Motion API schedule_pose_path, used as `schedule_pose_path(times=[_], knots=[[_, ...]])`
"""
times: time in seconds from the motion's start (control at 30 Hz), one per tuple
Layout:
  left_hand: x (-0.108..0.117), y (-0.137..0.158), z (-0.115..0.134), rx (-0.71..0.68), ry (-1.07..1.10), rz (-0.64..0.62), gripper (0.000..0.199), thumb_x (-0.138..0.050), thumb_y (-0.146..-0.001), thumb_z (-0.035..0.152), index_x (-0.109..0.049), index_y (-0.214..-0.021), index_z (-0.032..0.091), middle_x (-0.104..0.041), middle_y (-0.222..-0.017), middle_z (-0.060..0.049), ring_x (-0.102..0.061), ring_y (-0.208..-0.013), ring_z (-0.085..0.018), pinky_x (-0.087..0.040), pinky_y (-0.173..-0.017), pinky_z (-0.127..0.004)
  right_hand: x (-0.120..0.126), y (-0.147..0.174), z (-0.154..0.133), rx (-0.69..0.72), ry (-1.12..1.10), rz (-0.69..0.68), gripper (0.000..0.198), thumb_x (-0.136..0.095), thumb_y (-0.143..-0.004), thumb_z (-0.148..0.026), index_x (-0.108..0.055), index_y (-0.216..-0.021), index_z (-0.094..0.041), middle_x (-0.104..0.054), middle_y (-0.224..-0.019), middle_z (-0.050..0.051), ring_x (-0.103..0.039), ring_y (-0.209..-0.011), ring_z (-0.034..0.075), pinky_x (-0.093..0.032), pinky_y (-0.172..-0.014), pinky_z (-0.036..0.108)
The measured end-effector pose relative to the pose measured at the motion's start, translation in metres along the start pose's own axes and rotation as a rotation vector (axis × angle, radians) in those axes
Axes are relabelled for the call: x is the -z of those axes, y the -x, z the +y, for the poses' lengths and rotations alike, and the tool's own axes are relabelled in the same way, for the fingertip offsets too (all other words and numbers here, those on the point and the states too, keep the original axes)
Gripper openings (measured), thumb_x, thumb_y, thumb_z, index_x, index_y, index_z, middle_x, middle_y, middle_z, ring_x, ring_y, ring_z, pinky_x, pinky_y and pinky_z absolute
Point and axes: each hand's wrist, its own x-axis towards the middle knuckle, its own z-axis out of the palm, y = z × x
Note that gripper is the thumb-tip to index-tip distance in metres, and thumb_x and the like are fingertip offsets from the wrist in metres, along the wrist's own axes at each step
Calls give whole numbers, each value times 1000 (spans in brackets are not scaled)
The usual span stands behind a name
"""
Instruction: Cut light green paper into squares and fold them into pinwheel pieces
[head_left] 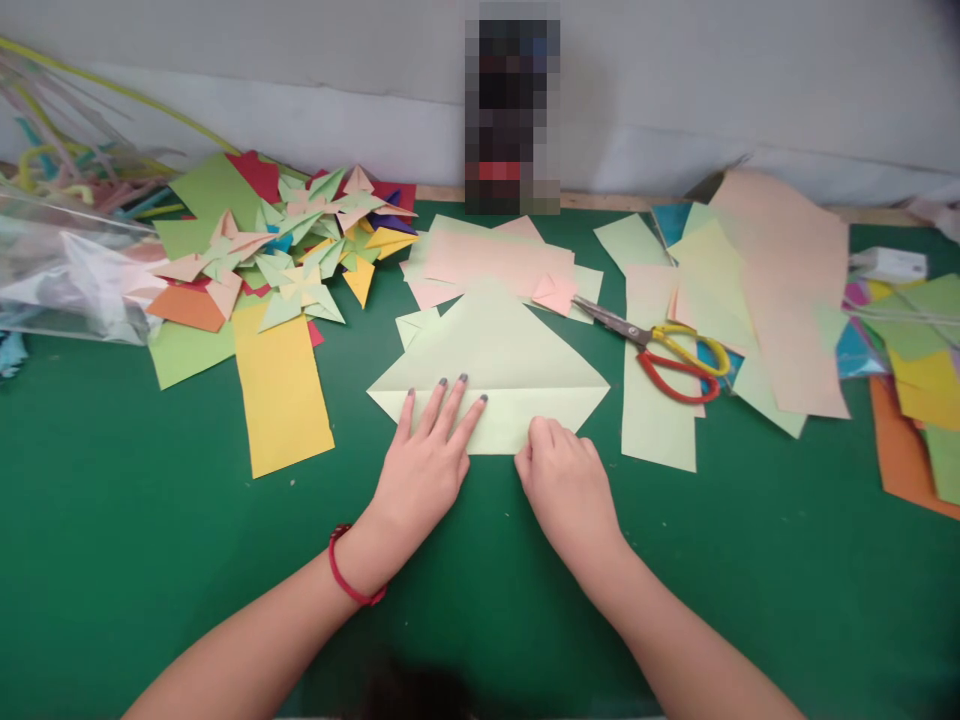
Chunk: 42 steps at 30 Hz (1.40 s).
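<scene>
A pale green sheet of paper (487, 350) lies in front of me with a corner pointing away. A horizontal crease crosses it, and its near edge is straight and looks folded. My left hand (424, 460) rests flat on the sheet's near left part, fingers spread, wearing a red cord bracelet (352, 575) at the wrist. At the near edge, on the right, my right hand (566, 480) is closed, fingers curled and thumb against the paper's edge. Its fingertips are partly hidden. Scissors (645, 340) with red and yellow handles lie to the right.
Folded paper stars (300, 285) pile up at back left, beside a clear plastic bag (75, 270). A yellow paper strip (281, 400) lies near my left hand. Pink sheets (499, 255) lie behind the green one; more paper (787, 300) is at right. A blurred dark object (506, 110) stands at the back.
</scene>
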Motion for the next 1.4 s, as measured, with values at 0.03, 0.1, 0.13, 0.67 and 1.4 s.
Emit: schedule_pose_path(times=[0.03,0.1,0.13,0.67,1.4], knots=[[1,2,1,20,-9,-3,53,-34,-88,17,-28,-140,20,-18,-150,-8,-20,-136,-29,-14,-109,-53,0,0,0,-1,-5,-4,12,-41,-82,-12,-45,-73,-18,-51,-65,1,-49,-61,16,-25,-60,29],[3,6,2,58,-24,-8,55,-33,-87,15,-27,-141,21,-17,-150,-8,-19,-136,-29,-15,-109,-53,1,0,1,-1,-17,-8,13,-41,-82,-11,-45,-72,-18,-52,-65,1,-49,-60,16,-25,-60,29],[4,8,2,75,-31,-10,55,-33,-87,13,-26,-141,21,-17,-150,-8,-19,-136,-29,-15,-109,-53,1,0,2,-2,-25,-10,13,-41,-82,-11,-45,-72,-18,-52,-65,1,-48,-60,15,-25,-60,29],[8,9,6,-21,25,104,52,-24,-87,5,-29,-138,7,-19,-148,-14,-18,-137,-25,-17,-111,-47,-1,-1,5,15,-31,-27,14,-40,-82,-13,-45,-71,-18,-52,-64,0,-49,-59,15,-25,-59,29],[-4,6,9,-226,200,-31,56,-44,-86,49,-31,-137,31,-9,-151,-15,-11,-137,-32,-18,-108,-53,9,-1,12,-86,-137,-118,22,-41,-87,-26,-45,-66,-20,-53,-55,-2,-49,-48,13,-24,-49,27]])
